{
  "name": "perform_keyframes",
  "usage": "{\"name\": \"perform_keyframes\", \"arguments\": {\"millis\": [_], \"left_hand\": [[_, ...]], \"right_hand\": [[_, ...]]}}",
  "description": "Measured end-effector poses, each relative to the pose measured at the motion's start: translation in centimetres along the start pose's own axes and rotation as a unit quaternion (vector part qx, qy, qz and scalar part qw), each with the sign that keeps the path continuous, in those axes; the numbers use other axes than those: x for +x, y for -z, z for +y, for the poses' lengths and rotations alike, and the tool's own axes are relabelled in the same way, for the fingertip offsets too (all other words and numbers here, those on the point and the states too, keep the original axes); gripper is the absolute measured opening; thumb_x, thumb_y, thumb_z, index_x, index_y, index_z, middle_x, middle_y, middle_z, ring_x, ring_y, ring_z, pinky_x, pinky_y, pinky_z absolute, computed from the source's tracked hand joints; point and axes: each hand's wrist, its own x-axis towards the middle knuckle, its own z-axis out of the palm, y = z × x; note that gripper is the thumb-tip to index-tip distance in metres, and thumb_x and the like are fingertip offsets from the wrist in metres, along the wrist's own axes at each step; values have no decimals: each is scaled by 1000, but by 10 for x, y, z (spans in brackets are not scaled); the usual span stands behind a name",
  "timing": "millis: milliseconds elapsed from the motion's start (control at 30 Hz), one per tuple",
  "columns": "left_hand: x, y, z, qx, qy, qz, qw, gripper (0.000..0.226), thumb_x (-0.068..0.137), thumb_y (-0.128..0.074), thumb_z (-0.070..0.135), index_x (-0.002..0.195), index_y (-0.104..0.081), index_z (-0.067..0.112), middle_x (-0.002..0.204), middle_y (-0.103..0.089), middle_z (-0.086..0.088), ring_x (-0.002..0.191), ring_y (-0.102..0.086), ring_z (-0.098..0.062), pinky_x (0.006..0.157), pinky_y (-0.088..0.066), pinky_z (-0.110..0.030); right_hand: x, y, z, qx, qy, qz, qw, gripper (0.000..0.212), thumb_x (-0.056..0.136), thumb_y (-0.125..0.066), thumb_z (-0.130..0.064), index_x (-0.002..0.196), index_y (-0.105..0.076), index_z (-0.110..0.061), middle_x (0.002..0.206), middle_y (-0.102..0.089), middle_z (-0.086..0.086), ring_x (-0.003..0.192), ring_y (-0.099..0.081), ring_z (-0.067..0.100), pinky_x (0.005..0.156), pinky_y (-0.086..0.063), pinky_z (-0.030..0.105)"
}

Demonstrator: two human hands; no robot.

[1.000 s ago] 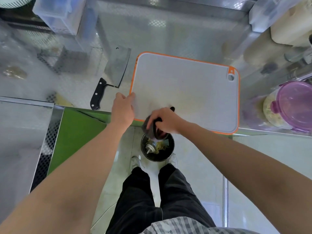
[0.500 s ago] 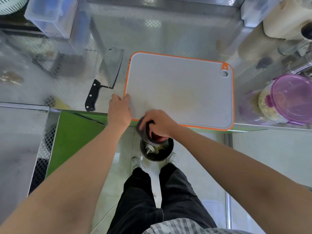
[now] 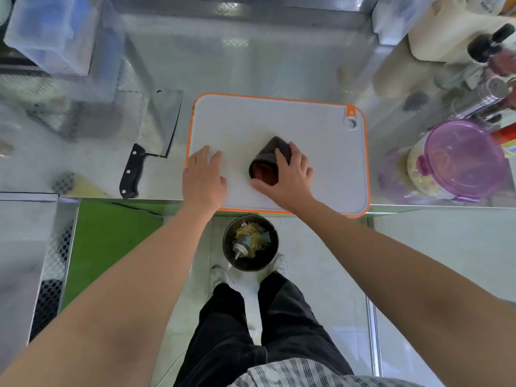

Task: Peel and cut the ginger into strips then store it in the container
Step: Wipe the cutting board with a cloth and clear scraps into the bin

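so the left hand (image 3: 205, 177) is lying flat on the near left part of the chopping board (image 3: 307, 129), fingers straight, grip on nothing. The right hand (image 3: 293, 177) has its grip curled over a dark cloth (image 3: 268, 157) mid-board, thumb resting on the board. The ginger (image 3: 418, 177) is in strips inside the purple-lidded tub (image 3: 463, 160) at the right of the bench (image 3: 251, 65), and the cleaver (image 3: 159, 127) sits just left of the board
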Motion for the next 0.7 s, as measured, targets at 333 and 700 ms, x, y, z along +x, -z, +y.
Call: {"name": "perform_keyframes", "arguments": {"millis": [333, 700], "left_hand": [[44, -1, 12, 17, -13, 0, 1000, 53, 93, -47, 16, 144, -36, 11, 154, -25, -15, 137, -26, -36, 110, -27, -43], [54, 6, 16, 28, 5, 28, 999, 39, 85, -53, 9, 124, -54, 15, 133, -46, -11, 119, -41, -35, 86, -39, -45]], "right_hand": [[87, 34, 44, 154, -41, 185, 970, 45, 80, -52, 1, 123, -60, -10, 123, -53, 15, 108, -46, 36, 95, -37, 37], [91, 24, 23, 250, 54, 117, 960, 46, 66, -47, -2, 106, -69, -8, 105, -60, 14, 103, -52, 31, 91, -37, 25]]}}
